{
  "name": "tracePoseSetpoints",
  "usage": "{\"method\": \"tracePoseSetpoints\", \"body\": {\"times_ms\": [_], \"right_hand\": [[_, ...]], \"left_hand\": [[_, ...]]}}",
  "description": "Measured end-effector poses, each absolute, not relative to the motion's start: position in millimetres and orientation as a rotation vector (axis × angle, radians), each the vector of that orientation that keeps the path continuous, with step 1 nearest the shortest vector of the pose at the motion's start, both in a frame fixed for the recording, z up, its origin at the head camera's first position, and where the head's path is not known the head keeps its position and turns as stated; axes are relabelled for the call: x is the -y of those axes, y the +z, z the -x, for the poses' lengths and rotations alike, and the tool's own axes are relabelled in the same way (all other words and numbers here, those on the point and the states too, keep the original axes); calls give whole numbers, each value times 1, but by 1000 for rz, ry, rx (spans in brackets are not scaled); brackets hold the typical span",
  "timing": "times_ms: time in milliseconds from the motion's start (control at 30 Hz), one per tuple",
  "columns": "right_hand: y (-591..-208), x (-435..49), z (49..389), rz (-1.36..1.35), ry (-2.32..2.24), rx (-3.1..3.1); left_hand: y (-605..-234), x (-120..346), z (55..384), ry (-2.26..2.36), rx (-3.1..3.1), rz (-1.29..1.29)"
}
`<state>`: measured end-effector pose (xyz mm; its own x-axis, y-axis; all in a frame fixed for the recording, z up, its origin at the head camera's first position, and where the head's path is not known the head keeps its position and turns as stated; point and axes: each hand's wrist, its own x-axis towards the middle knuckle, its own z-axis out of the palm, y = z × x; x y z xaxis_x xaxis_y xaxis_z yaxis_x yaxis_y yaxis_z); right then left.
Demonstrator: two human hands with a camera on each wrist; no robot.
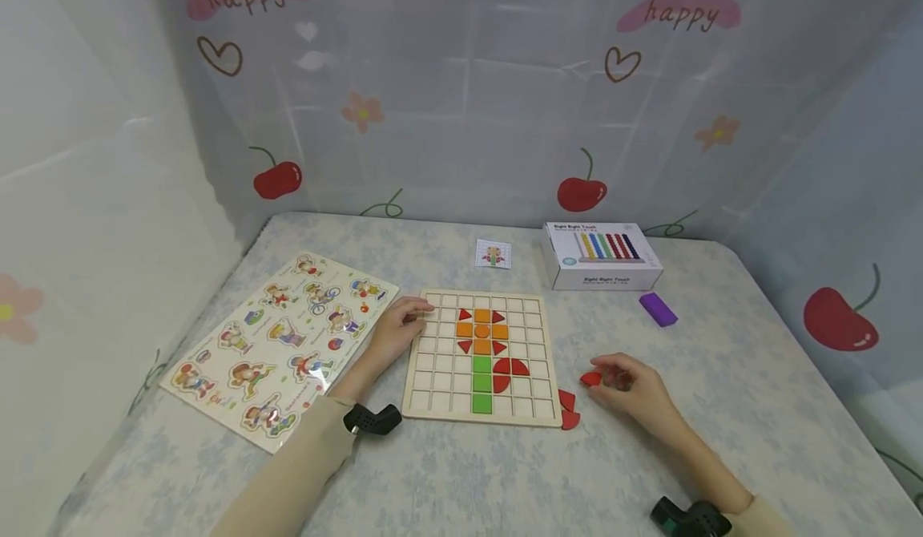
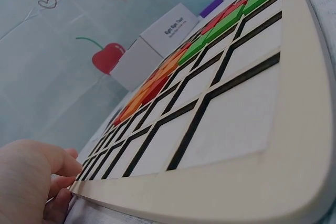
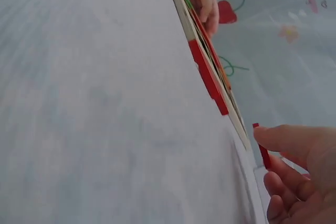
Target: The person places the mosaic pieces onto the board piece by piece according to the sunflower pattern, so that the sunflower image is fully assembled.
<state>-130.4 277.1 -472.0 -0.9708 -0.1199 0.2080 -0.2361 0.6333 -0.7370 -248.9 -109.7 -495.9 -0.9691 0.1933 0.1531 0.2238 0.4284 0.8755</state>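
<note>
My right hand pinches a red quarter-circle piece between thumb and fingers, to the right of the wooden grid board. In the right wrist view the red piece shows edge-on. The fingers of my left hand rest at the board's upper left edge. On the board are green squares in a column, orange pieces, small red triangles and three red quarter-circles. Loose red pieces lie against its lower right edge.
A small pattern card lies behind the board. Back right stands a white box with a bead picture, a purple block in front of it. A picture puzzle board lies at left, partly under my left forearm.
</note>
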Motion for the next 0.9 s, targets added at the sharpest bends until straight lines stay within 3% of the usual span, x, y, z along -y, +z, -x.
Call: {"method": "tracePoseSetpoints", "body": {"times_ms": [233,500,900], "right_hand": [[-453,-218,154,-228,1359,2743],[-458,-151,175,-486,1491,2678],[-465,-109,187,-592,1507,2728]], "left_hand": [[-495,111,251,-1643,2624,384],[-494,108,249,-1657,2642,347],[-494,109,249,-1611,2627,369]]}}
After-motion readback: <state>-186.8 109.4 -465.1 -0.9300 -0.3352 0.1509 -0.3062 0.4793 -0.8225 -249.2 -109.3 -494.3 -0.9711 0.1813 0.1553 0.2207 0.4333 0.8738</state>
